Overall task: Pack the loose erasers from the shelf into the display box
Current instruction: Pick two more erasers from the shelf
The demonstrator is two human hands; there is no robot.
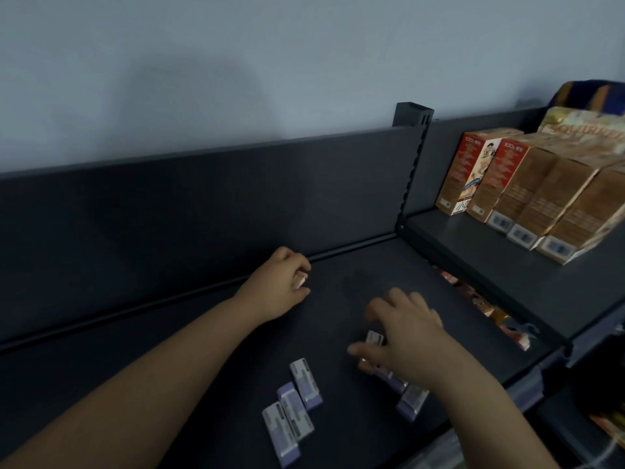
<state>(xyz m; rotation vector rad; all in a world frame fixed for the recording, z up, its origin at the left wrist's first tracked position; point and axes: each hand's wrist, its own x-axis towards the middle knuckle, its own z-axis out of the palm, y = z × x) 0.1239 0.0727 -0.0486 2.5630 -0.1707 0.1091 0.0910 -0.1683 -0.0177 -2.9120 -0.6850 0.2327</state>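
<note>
We see the loose erasers (293,409), in purple-and-white sleeves, on the dark grey shelf (169,350) at about 6 o'clock of the picture. 3 of them lie touching in a slanted bunch. At 3 o'clock from that bunch, more lie partly under the right hand (402,336), 1 of them poking out by the wrist (412,400). Another eraser (374,338) stands between that hand's thumb and bent, spread fingers. The blur keeps us from telling whether the hand grips it or only hovers over it.

The left hand (282,286) is at 11 o'clock from the right one, well apart from it, just in front of the shelf's back panel (203,204). Its fingers are curled round a small pale item (301,279). We cannot tell what that item is.

The shelf surface is matt and dim. At 1 o'clock a slotted upright post (414,157) divides it from a higher neighbouring shelf (490,265). On that shelf a row of brown-and-red cartons (521,187) stands side by side. Through the gap under that shelf we glimpse colourful packets (473,296), which are blurred. A plain pale wall (236,62) fills the top of the picture from 9 to 2 o'clock.
</note>
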